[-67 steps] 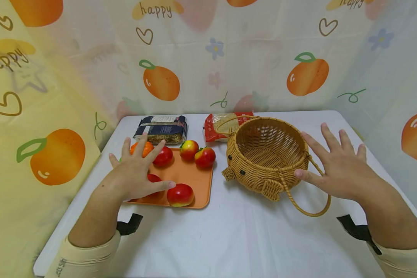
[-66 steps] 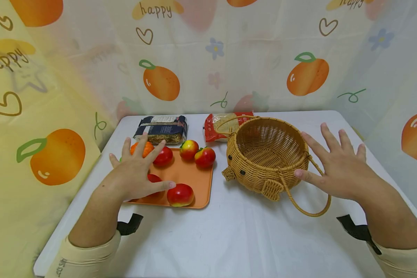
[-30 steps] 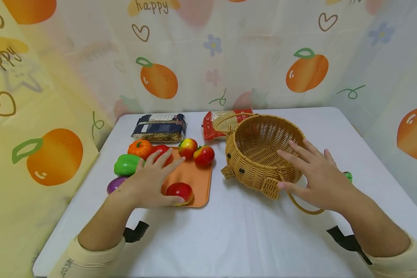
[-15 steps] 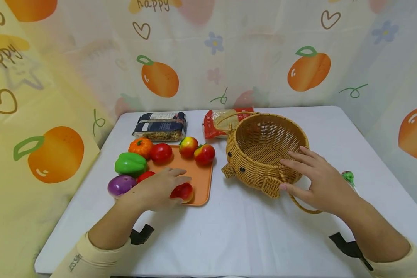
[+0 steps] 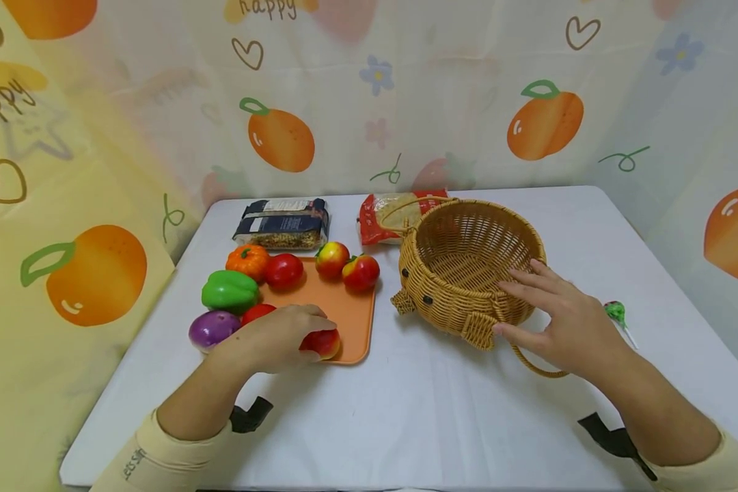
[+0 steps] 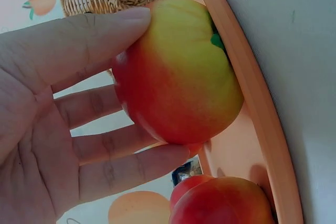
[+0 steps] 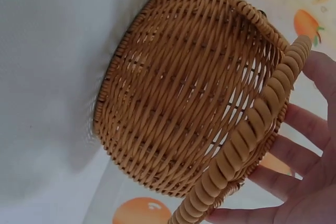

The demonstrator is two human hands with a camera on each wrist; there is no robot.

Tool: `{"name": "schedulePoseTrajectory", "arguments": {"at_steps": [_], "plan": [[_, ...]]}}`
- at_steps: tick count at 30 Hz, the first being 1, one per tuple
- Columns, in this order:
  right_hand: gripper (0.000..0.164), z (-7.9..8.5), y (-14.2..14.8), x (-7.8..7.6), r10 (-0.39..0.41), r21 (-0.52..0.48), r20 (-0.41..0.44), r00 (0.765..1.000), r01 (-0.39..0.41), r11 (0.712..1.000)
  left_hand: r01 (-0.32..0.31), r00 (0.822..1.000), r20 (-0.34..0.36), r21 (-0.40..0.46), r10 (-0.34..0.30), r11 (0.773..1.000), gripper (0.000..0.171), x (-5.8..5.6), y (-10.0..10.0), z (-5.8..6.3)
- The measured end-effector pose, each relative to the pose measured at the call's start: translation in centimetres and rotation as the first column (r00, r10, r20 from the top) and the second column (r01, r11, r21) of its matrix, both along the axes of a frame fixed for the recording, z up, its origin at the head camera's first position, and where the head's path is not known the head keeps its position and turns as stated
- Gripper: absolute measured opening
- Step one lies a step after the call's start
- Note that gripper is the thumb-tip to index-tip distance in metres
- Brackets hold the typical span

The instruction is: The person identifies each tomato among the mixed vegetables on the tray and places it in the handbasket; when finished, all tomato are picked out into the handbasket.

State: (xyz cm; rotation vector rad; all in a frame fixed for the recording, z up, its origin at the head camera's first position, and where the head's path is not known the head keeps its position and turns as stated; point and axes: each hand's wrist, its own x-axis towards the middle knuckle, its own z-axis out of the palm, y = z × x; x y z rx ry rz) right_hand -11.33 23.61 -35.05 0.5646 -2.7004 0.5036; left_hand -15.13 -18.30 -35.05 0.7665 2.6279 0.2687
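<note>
Fruit-printed cloth (image 5: 436,130) is hung behind a white-covered table (image 5: 436,430). Near the front edge of an orange tray (image 5: 353,318), a red-and-yellow apple (image 5: 326,344) is pinched between the thumb and fingers of the left hand (image 5: 279,338). At the tray's left side, a green bell pepper (image 5: 229,292) and a small orange pumpkin (image 5: 246,262) are seen. Right of the tray, a wicker basket (image 5: 449,314) is approached by the right hand (image 5: 568,328), its fingers spread beside the rim; whether the wicker is touched cannot be told.
</note>
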Motion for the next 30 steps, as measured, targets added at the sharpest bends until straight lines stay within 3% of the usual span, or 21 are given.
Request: {"name": "schedulePoseTrajectory", "arguments": {"at_steps": [6, 11, 19, 24, 30], "plan": [[0.064, -0.3, 0.2, 0.0, 0.009, -0.004, -0.05, 0.999, -0.009, 1.0, 0.016, 1.0, -0.019, 0.033, -0.015, 0.999, 0.048, -0.4, -0.2, 0.4], [0.062, -1.2, 0.3, -0.1, 0.04, -0.061, -0.166, 0.985, -0.05, 0.997, 0.066, 0.992, -0.113, 0.101, -0.055, 0.993, 0.047, -1.1, -0.3, 1.2], [0.062, -1.6, 0.5, -0.3, 0.076, -0.061, -0.225, 0.971, -0.091, 0.994, 0.039, 0.986, -0.165, 0.173, -0.01, 0.984, 0.056, -2.3, 0.8, 3.2], [0.062, -1.8, 0.6, -0.4, 0.104, -0.047, -0.265, 0.958, -0.121, 0.992, 0.052, 0.974, -0.226, 0.262, 0.009, 0.964, 0.058, -3.4, 2.0, 4.5], [0.079, -1.9, 0.4, -0.4, 0.099, -0.05, -0.297, 0.95, -0.119, 0.992, 0.061, 0.958, -0.283, 0.375, 0.051, 0.925, 0.057, -4.7, 4.5, 5.9]]}}
